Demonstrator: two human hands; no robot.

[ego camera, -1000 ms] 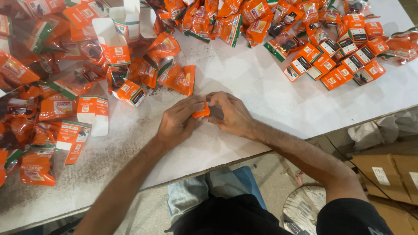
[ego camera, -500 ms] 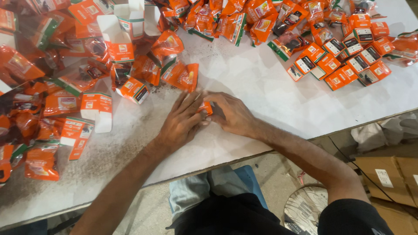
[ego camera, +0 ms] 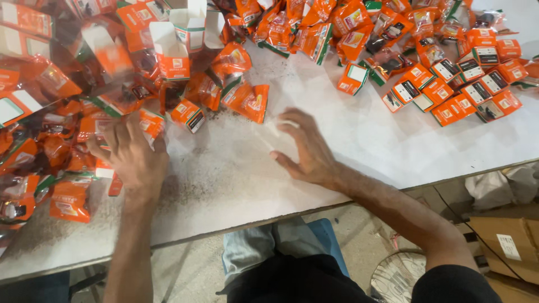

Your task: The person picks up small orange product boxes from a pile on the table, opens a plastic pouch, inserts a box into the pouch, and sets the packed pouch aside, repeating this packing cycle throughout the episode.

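Near the table's point(ego camera: 359, 146) left edge, the left hand point(ego camera: 132, 154) lies spread over orange packets point(ego camera: 84, 140); the right hand point(ego camera: 306, 148) hovers open, empty, mid-table.

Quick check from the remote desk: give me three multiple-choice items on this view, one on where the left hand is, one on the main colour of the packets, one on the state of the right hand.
1. Where is the left hand?
A. On the pile of packets at the table's left
B. On the cardboard box on the floor
C. In the lap

2. What is the main colour of the packets?
A. Blue
B. Orange
C. Yellow

3. What is the state of the right hand?
A. Fist around a packet
B. Open, fingers spread over bare table
C. Out of view

Answers: 1 A, its fingers lie among the packets at the left; 2 B, nearly all wrappers are orange; 3 B, the palm holds nothing visible.
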